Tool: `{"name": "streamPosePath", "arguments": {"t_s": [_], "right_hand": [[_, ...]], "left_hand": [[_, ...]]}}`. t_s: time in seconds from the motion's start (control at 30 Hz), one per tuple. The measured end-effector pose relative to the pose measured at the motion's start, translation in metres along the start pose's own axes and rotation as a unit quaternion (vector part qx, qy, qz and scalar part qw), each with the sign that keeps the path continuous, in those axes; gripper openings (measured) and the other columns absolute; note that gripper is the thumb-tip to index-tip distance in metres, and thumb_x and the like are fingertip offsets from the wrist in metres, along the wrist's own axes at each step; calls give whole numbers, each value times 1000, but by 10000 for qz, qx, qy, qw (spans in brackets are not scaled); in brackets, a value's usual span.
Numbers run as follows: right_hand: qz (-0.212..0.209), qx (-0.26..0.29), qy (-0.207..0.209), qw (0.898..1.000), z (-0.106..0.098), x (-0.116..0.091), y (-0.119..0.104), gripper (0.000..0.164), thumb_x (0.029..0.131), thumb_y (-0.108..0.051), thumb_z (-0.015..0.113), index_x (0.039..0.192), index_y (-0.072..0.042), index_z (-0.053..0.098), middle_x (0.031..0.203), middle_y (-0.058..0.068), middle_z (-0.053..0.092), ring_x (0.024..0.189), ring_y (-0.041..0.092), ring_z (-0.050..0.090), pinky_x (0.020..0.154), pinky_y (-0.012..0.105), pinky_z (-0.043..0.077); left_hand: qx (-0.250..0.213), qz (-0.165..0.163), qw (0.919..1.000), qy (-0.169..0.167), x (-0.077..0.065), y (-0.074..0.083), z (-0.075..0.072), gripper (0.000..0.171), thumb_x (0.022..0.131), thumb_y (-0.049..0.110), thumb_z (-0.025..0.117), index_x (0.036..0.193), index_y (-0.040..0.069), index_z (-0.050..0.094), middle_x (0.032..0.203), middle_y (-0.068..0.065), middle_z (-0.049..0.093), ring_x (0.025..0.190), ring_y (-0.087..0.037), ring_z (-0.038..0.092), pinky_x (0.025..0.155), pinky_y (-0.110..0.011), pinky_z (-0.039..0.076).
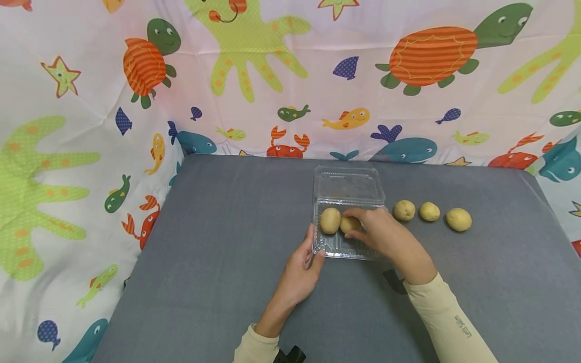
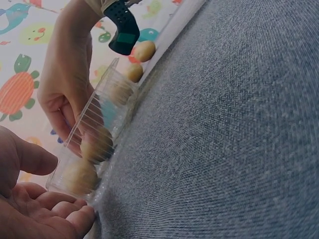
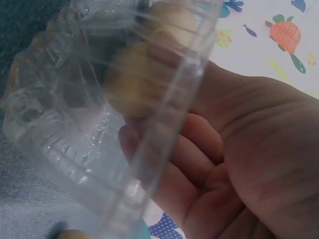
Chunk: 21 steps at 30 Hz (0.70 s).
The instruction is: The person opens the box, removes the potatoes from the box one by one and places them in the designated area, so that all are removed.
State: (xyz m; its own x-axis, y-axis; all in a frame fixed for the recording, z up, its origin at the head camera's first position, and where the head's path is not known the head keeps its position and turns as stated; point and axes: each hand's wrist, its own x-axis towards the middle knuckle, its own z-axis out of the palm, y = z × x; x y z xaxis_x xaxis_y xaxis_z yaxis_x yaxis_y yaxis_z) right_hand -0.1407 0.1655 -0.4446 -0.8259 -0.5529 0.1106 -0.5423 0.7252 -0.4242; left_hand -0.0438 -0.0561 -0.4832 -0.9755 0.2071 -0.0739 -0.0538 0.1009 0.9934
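A clear plastic clamshell container [image 1: 345,250] lies on the grey cloth, its lid [image 1: 348,184] folded back away from me. Inside it, on the left, sits one potato [image 1: 330,221]. My right hand [image 1: 386,232] reaches in from the right and pinches a second potato [image 1: 350,225] between thumb and fingers, beside the first one. In the right wrist view, the container wall partly covers this pinched potato [image 3: 130,82]. My left hand [image 1: 297,275] holds the container's near left corner, thumb at the front edge and fingers along the left side.
Three more potatoes lie in a row right of the container: a near one [image 1: 404,210], a smaller middle one [image 1: 429,212] and a far right one [image 1: 459,220]. A printed sea-animal curtain [image 1: 254,116] borders the grey-covered table [image 1: 218,242] at the back and left.
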Motion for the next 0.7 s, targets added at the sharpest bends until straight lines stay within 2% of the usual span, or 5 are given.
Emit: {"name": "streamPosePath", "arguments": {"t_s": [0.43, 0.7], "right_hand": [[291, 60, -238, 9993, 0, -4, -2, 43, 86, -18, 91, 122, -1, 75, 96, 5, 76, 72, 11, 60, 68, 38, 56], [315, 181, -242, 9990, -1, -7, -1, 45, 84, -15, 93, 123, -4, 73, 91, 4, 74, 69, 11, 59, 66, 37, 56]], "left_hand": [[3, -107, 9999, 54, -1, -1, 2, 69, 111, 10, 53, 169, 7, 16, 175, -5, 16, 158, -23, 21, 127, -41, 26], [2, 58, 10000, 34, 2, -1, 2, 68, 111, 9, 53, 168, 4, 15, 175, -9, 16, 159, -26, 19, 127, -44, 26]]}}
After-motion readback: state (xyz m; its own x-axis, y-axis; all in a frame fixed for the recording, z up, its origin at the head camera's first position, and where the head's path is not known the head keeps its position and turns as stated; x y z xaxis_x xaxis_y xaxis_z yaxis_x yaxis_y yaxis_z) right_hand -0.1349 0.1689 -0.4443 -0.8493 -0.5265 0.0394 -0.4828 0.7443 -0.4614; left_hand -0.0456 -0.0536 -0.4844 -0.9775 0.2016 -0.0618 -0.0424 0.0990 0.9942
